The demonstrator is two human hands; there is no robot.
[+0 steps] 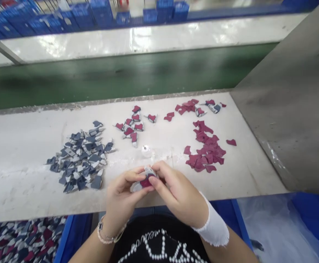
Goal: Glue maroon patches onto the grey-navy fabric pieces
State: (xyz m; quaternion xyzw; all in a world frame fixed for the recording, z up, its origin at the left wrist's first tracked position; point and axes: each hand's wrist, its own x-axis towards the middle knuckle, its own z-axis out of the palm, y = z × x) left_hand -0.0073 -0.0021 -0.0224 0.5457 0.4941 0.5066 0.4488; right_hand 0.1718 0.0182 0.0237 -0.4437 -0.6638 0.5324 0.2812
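Both of my hands meet over the front of the table, closed on one small grey plastic part with a maroon piece (146, 181) on it. My left hand (123, 190) pinches its left end. With thumb and fingers, my right hand (173, 190) presses on the maroon piece from the right. Left of my hands lies a pile of grey and dark blue parts (81, 157). Loose maroon pieces (207, 151) are heaped to the right. Beyond my hands sits a small cluster of grey parts with maroon pieces (130, 128). A small round white item (145, 150) stands just ahead of my fingers.
Below the white table (25, 146), a blue bin (66, 237) at lower left holds many mixed parts. A metal panel (291, 102) rises on the right. A green strip (115, 75) runs behind the table, with blue crates (84, 16) farther back. Clear plastic sheeting (274, 226) lies lower right.
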